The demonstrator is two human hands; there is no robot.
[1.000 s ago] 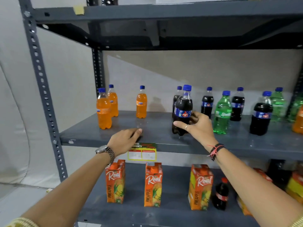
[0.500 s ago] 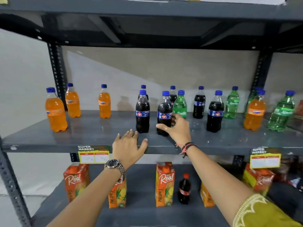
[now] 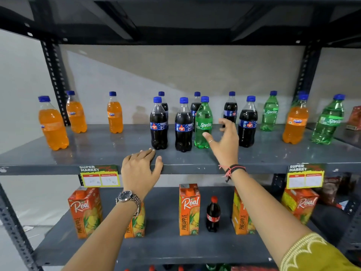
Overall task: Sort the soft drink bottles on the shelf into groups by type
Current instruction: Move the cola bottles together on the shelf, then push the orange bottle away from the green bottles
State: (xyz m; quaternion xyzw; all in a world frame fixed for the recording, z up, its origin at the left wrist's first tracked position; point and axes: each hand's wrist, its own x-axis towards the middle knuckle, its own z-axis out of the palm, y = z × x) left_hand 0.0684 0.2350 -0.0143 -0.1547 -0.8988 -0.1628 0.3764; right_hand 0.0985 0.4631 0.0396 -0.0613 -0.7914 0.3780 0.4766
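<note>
On the grey shelf stand three orange Fanta bottles at the left. Several dark cola bottles fill the middle, with a green Sprite bottle among them. Further right are another cola bottle, a Sprite bottle, an orange Fanta bottle and a tilted-looking Sprite bottle. My left hand rests flat on the shelf's front edge. My right hand hovers open, fingers spread, just right of the middle Sprite bottle, holding nothing.
Below is a shelf with several orange Real pineapple juice cartons and a small red-capped cola bottle. Price tags hang on the shelf's front edge. Perforated metal uprights stand at the back left and right. A red packet lies at far right.
My right hand has let go of the dark cola bottle, which now stands beside another, and has moved right to open next to the Sprite bottle. The left hand stays on the edge.
</note>
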